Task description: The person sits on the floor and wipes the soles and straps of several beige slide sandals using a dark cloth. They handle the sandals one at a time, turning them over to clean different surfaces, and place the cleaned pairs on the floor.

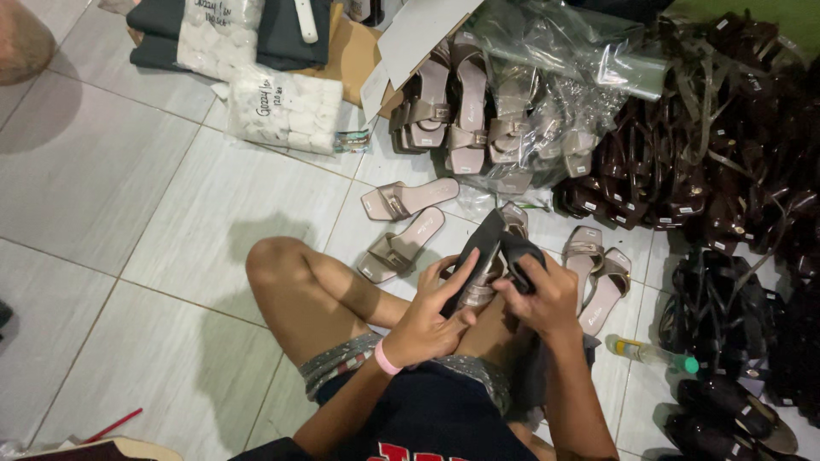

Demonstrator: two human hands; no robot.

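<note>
Flat taupe sandal in hands

The held sandal was partly hidden behind the left hand. The dark sandal heap was cut off at the right edge.

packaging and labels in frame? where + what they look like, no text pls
Two clear bags of white pads, top left on the floor and on dark fabric, handwritten marks.
Cardboard box flap, top centre, brown and white.
Crumpled clear plastic wrap, top right over taupe sandals.
Small white stickers on the dark sandals, right.
Clear bottle, green cap, lower right.
Left hand and right hand hold a sandal.
</note>
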